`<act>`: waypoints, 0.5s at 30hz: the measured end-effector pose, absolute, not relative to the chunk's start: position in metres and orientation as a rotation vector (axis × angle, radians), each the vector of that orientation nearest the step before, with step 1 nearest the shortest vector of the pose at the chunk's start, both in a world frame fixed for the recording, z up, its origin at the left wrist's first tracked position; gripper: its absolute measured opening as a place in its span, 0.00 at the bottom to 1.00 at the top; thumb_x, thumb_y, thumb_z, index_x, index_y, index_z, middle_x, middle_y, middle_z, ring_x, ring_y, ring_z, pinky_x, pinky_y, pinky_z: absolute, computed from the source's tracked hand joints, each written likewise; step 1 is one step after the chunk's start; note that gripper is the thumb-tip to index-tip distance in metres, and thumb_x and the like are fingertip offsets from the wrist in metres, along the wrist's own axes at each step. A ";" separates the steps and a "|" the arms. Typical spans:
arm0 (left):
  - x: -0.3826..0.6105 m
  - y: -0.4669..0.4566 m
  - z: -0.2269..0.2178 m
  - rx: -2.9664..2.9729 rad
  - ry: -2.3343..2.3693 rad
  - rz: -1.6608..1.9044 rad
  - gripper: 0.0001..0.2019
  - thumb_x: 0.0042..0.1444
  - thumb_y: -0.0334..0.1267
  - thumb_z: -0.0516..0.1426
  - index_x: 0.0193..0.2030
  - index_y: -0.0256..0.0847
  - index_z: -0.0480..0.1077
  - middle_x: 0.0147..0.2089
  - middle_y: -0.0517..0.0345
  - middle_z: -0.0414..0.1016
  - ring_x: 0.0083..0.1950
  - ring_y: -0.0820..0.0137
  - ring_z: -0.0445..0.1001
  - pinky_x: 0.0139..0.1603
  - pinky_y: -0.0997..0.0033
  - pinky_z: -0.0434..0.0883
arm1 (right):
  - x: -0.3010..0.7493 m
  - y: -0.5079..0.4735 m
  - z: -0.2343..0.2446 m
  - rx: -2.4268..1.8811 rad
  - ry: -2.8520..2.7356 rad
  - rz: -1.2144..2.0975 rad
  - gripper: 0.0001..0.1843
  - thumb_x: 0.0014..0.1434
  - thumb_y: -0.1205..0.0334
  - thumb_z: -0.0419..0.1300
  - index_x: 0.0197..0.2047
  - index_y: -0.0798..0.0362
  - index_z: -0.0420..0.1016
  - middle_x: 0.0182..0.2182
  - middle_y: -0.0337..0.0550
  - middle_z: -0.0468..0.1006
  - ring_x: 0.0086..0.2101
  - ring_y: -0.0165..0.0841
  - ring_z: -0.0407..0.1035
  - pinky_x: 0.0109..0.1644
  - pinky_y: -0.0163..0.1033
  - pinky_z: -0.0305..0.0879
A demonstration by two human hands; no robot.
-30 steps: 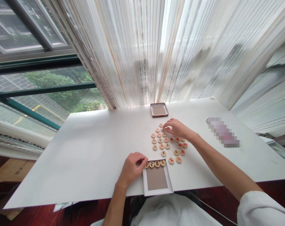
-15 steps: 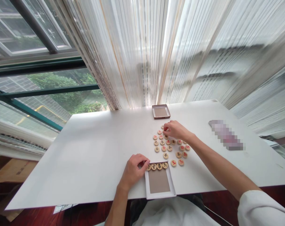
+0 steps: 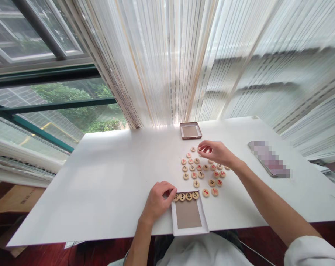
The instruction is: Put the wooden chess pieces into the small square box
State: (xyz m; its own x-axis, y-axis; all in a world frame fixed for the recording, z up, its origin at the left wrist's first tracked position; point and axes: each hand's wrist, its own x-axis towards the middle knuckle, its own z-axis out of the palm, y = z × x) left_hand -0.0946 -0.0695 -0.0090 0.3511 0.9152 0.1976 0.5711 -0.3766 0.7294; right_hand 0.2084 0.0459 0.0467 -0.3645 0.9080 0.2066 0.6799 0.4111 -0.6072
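Observation:
Several round wooden chess pieces [image 3: 200, 172] with red or black characters lie scattered on the white table [image 3: 106, 184]. My right hand [image 3: 216, 152] hovers over the far side of the group, fingers curled in a pinch on one piece. A shallow white box [image 3: 189, 214] lies at the table's near edge with a row of pieces [image 3: 186, 196] along its far end. My left hand [image 3: 158, 199] rests beside the box's left corner, fingers curled against the leftmost piece in that row.
A small brown-rimmed tin lid [image 3: 190, 130] lies at the back of the table near the striped curtain [image 3: 184, 62]. A blurred flat object [image 3: 269, 159] lies on the right. Windows [image 3: 45, 96] stand at the left.
My right hand has shifted slightly right and lifted off the far pieces. The left hand has stayed by the box corner. The camera view moved a little.

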 end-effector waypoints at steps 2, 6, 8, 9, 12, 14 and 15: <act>-0.095 -0.069 -0.009 2.067 1.293 0.813 0.09 0.66 0.38 0.55 0.36 0.45 0.74 0.35 0.58 0.78 0.36 0.67 0.74 0.43 0.64 0.68 | 0.216 0.031 0.048 -1.303 -1.988 0.754 0.17 0.62 0.48 0.62 0.47 0.50 0.76 0.39 0.45 0.83 0.35 0.37 0.79 0.40 0.42 0.78; -0.095 -0.069 -0.010 2.066 1.294 0.812 0.09 0.66 0.38 0.55 0.35 0.45 0.74 0.35 0.58 0.78 0.36 0.67 0.74 0.43 0.64 0.68 | 0.230 -0.005 0.041 -1.338 -1.743 0.919 0.19 0.60 0.48 0.65 0.50 0.48 0.75 0.43 0.48 0.82 0.39 0.41 0.80 0.37 0.42 0.80; -0.095 -0.069 -0.011 2.065 1.297 0.815 0.09 0.66 0.38 0.55 0.35 0.44 0.74 0.35 0.58 0.79 0.36 0.67 0.74 0.43 0.64 0.68 | 0.235 -0.022 0.034 -1.345 -1.674 0.948 0.19 0.60 0.49 0.65 0.51 0.48 0.75 0.43 0.48 0.82 0.41 0.42 0.80 0.38 0.43 0.81; -0.095 -0.069 -0.011 2.063 1.301 0.818 0.09 0.66 0.38 0.55 0.35 0.44 0.75 0.35 0.58 0.79 0.36 0.67 0.74 0.43 0.64 0.68 | 0.237 -0.029 0.030 -1.340 -1.662 0.940 0.18 0.60 0.50 0.65 0.50 0.48 0.76 0.43 0.48 0.82 0.42 0.42 0.79 0.42 0.45 0.81; -0.095 -0.069 -0.011 2.051 1.316 0.830 0.09 0.66 0.38 0.56 0.35 0.45 0.75 0.35 0.59 0.79 0.36 0.67 0.74 0.42 0.65 0.68 | 0.242 -0.047 0.020 -1.294 -1.652 0.914 0.16 0.61 0.50 0.65 0.50 0.48 0.77 0.47 0.48 0.80 0.44 0.41 0.78 0.51 0.48 0.78; -0.094 -0.070 -0.011 2.042 1.324 0.837 0.08 0.65 0.38 0.56 0.36 0.45 0.75 0.35 0.58 0.79 0.36 0.67 0.74 0.42 0.65 0.69 | 0.243 -0.057 0.012 -1.276 -1.623 0.944 0.16 0.62 0.51 0.65 0.50 0.47 0.77 0.47 0.48 0.80 0.45 0.41 0.77 0.52 0.48 0.78; -0.094 -0.070 -0.011 2.039 1.327 0.840 0.08 0.65 0.38 0.56 0.36 0.45 0.75 0.35 0.58 0.79 0.36 0.67 0.74 0.42 0.65 0.69 | 0.242 -0.063 0.009 -1.271 -1.596 0.961 0.15 0.62 0.51 0.64 0.50 0.47 0.76 0.46 0.48 0.80 0.45 0.41 0.77 0.53 0.48 0.77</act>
